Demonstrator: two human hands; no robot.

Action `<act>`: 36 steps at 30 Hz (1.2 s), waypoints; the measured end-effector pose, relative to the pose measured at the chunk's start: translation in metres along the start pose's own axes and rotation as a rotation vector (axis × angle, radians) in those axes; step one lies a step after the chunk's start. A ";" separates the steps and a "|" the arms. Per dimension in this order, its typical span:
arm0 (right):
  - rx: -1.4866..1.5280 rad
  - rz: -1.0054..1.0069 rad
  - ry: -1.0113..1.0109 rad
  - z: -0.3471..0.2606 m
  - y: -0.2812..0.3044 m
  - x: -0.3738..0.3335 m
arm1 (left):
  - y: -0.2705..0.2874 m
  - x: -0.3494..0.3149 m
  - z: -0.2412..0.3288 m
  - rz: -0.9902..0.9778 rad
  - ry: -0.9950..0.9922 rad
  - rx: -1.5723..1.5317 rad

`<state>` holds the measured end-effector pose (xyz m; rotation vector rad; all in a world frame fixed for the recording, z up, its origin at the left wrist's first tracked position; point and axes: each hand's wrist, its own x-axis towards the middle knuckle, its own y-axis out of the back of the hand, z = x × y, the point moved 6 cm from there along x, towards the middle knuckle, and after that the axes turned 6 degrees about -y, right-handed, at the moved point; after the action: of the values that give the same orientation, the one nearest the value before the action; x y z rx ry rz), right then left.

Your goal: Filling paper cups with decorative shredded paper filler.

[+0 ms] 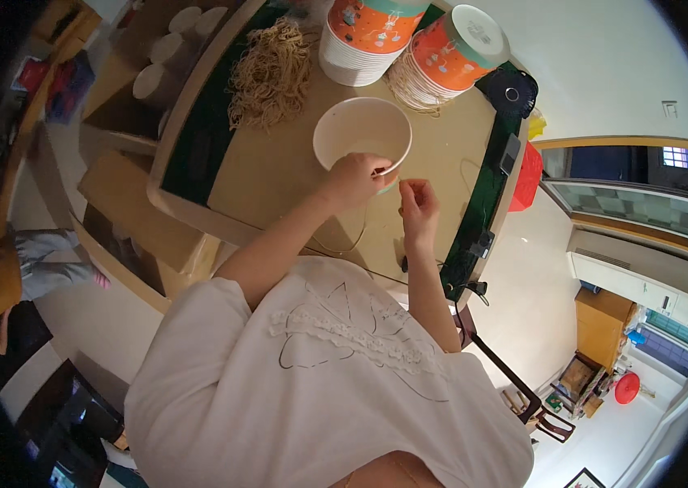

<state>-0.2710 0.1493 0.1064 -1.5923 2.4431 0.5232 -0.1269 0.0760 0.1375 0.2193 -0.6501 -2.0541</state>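
A large paper tub (360,122), white inside and with a little orange and green on its outer wall, stands on the table in front of me. My left hand (356,177) is closed at its near rim, the fingers curled over the edge. Just right of the tub, my right hand (420,210) is pinched; what lies between its fingertips is too small to make out. A thin tan cord (352,246) trails across the tabletop beneath my left wrist, its upper part hidden by the hand.
A heap of tan cords (272,75) lies at the far left. Two stacks of orange printed tubs, one upright (354,58) and one tilted (441,61), stand at the back. A small black fan (511,93) and a phone (510,154) lie along the right edge. Open cardboard boxes (137,215) flank the table; another person (31,272) is far left.
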 end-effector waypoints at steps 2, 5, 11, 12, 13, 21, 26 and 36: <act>-0.015 -0.021 -0.012 -0.016 -0.009 -0.001 | 0.003 -0.001 -0.008 0.034 0.063 -0.219; -0.046 0.000 0.147 -0.023 -0.016 0.000 | 0.005 0.000 -0.009 0.044 0.056 -0.232; -0.197 0.102 0.270 -0.035 -0.020 -0.001 | 0.001 0.000 -0.005 0.027 0.057 -0.367; -0.196 0.104 0.272 -0.036 -0.021 0.000 | 0.002 0.000 -0.004 0.055 0.024 -0.389; -0.199 0.105 0.286 -0.038 -0.021 0.000 | 0.002 0.001 -0.005 0.054 0.021 -0.387; -0.229 0.110 0.273 -0.040 -0.017 0.000 | -0.003 0.003 -0.003 -0.033 0.025 -0.397; -0.313 0.077 0.329 -0.041 -0.013 -0.007 | -0.010 0.004 0.000 -0.044 -0.163 -0.141; -0.231 -0.025 0.112 -0.004 0.002 -0.024 | -0.036 -0.001 -0.019 0.068 0.005 -0.029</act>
<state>-0.2626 0.1685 0.1180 -1.7822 2.5171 0.7554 -0.1460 0.0852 0.1026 0.1830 -0.6165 -1.9956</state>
